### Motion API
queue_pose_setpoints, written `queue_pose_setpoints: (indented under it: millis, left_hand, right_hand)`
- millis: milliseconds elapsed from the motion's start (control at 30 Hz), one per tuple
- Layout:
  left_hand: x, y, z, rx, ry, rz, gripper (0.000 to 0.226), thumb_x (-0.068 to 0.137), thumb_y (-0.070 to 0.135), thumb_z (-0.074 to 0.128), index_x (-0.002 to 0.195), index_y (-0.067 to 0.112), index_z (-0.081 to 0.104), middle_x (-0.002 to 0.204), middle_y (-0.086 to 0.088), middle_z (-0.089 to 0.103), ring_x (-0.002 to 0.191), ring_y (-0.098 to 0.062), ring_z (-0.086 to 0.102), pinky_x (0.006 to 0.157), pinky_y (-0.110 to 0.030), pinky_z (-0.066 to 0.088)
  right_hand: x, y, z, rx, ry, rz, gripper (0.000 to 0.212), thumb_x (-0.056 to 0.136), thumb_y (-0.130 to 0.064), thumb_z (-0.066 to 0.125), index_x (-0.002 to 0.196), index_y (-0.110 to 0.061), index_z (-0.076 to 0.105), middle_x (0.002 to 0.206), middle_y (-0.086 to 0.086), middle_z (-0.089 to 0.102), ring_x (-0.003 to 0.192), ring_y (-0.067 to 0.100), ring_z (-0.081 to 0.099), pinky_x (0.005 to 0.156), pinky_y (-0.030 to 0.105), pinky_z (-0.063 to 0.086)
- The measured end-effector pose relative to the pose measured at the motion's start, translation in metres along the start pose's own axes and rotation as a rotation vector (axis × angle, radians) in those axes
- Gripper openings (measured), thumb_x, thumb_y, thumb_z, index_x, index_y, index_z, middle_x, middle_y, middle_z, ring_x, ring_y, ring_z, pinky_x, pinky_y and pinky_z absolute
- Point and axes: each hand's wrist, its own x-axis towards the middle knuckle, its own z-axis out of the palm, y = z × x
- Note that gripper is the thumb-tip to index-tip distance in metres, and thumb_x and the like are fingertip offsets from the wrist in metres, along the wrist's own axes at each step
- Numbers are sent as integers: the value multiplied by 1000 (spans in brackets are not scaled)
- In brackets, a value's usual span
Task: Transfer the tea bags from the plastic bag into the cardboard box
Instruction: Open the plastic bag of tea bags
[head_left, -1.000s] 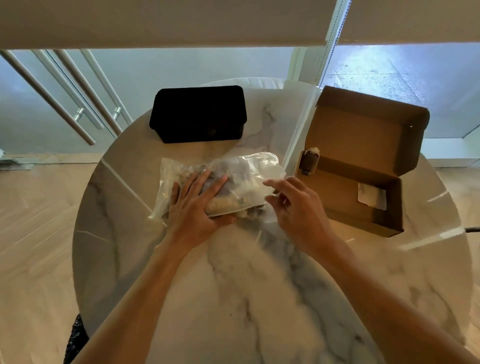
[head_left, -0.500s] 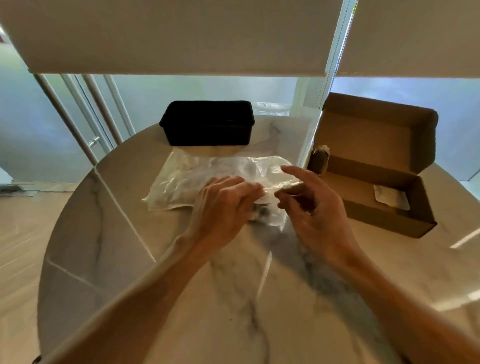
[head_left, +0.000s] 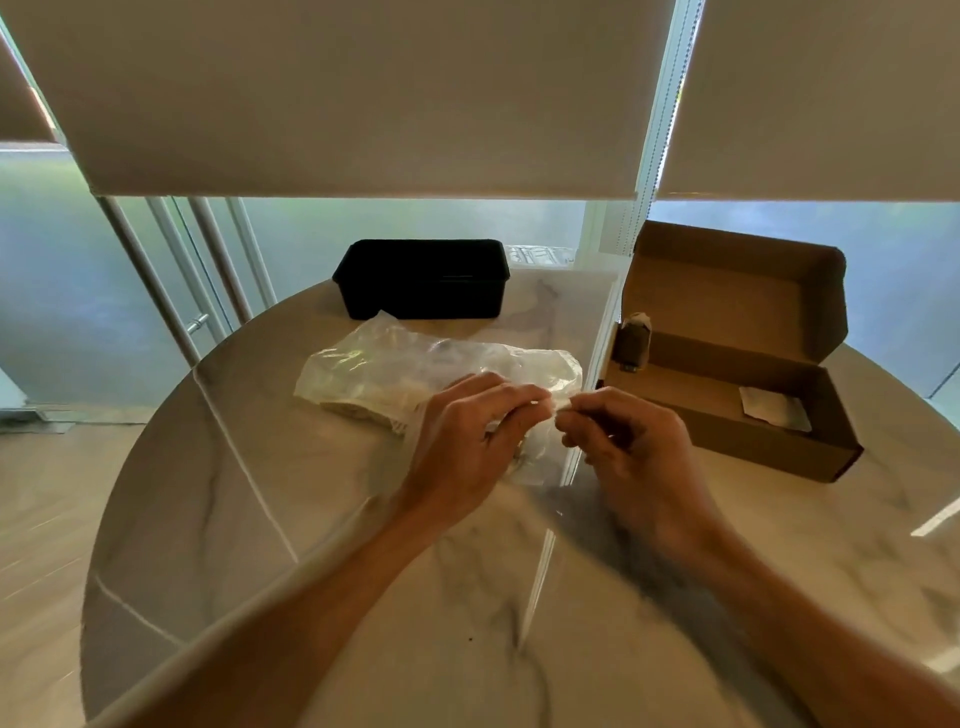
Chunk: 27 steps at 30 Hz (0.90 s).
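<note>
A clear plastic bag (head_left: 395, 371) with pale tea bags inside lies across the middle of the round marble table (head_left: 260, 519). My left hand (head_left: 467, 447) and my right hand (head_left: 628, 452) each pinch the bag's near right edge, fingertips almost meeting. To the right stands the open brown cardboard box (head_left: 779, 441), lid up at the back. A white tea bag (head_left: 774, 410) lies flat inside it, and a dark wrapped piece (head_left: 635, 340) leans at its left end.
A black rectangular container (head_left: 423, 278) sits at the table's far edge, just behind the bag. Roller blinds and window glass rise behind the table. Wooden floor shows to the left, past the table's rim.
My left hand left the top of the bag and went to its right edge. Both hands now pinch that edge close together. The view has tilted upward.
</note>
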Motion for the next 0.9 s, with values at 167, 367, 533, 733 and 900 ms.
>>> queue_pose_setpoints:
  millis: [167,367,533,733,900]
  left_hand:
    - [-12,-1,0,61,38,18,19,87,28,61,93,14,73,85,5,70,79,-6,60,73,-20,48]
    - [-26,1,-1,86,77,47,15,87,23,63,93,12,72,83,3,70,78,-9,61,72,-30,51]
    - [-20,4,-3,86,62,64,15,88,23,62,91,11,71,85,0,70,78,-14,61,71,-34,51]
    - [-15,-1,-7,79,-7,66,23,90,31,58,95,12,70,90,0,69,83,-11,60,72,-33,52]
    - [-10,1,-7,62,3,96,30,89,36,55,97,12,72,90,1,71,84,-9,61,73,-29,52]
  right_hand:
    - [-8,-2,5,88,-22,-44,15,81,-27,61,93,-33,67,87,-17,70,79,7,67,66,14,51]
    - [-18,-2,14,105,3,-88,16,85,-25,61,96,-21,71,83,-6,70,70,14,64,64,25,54]
    - [-16,-9,8,14,45,-111,20,82,-31,62,98,-24,69,92,-7,70,78,12,66,71,26,57]
    - [-12,-8,12,8,73,-65,16,81,-28,61,95,-28,68,87,-14,68,81,7,66,74,19,56]
    - [-10,-11,14,99,79,-104,14,83,-17,63,92,-26,68,87,-11,69,77,12,67,65,14,52]
